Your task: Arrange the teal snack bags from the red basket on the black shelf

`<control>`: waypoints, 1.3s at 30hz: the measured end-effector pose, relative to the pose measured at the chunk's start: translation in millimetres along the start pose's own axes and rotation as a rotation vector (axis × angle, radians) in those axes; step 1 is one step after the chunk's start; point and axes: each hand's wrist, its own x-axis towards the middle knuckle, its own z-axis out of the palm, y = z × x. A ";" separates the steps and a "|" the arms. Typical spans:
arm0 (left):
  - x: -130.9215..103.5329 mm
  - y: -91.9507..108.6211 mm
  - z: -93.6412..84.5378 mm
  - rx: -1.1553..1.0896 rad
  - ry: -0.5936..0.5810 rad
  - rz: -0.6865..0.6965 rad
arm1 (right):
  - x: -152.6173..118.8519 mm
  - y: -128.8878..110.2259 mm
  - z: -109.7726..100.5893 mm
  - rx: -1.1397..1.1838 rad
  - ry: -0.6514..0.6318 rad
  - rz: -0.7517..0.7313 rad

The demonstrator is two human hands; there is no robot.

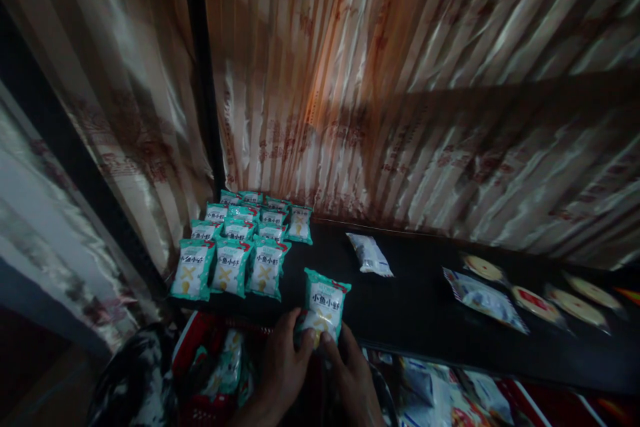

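Note:
A teal and white snack bag [325, 300] with dark lettering is held upright between both hands, over the front edge of the black shelf. My left hand [286, 360] grips its lower left side, with the thumb on the front. On its lower right side, my right hand [353, 370] has its thumb pressed near the bottom. Several matching bags [233, 265] lie in overlapping rows at the shelf's left end. One more [300, 224] sits at the right of the back row.
A white packet [370, 255] lies mid-shelf [405, 293]. Farther right are a larger packet [485, 300] and several round, pale wrapped items [537, 304]. Below the shelf, a red basket [187, 340] holds teal bags; other packets [425, 393] lie to its right. A black post [203, 80] rises at left.

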 end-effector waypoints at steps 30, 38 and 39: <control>36.1 -15.0 31.3 0.166 0.012 0.229 | 80.9 2.3 18.6 -0.140 0.072 -0.126; 45.9 -12.5 35.7 0.242 -0.042 0.255 | 96.6 -2.2 26.3 -0.187 0.126 -0.146; 48.0 -11.2 35.3 0.254 -0.057 0.252 | 99.1 -2.7 27.3 -0.188 0.128 -0.153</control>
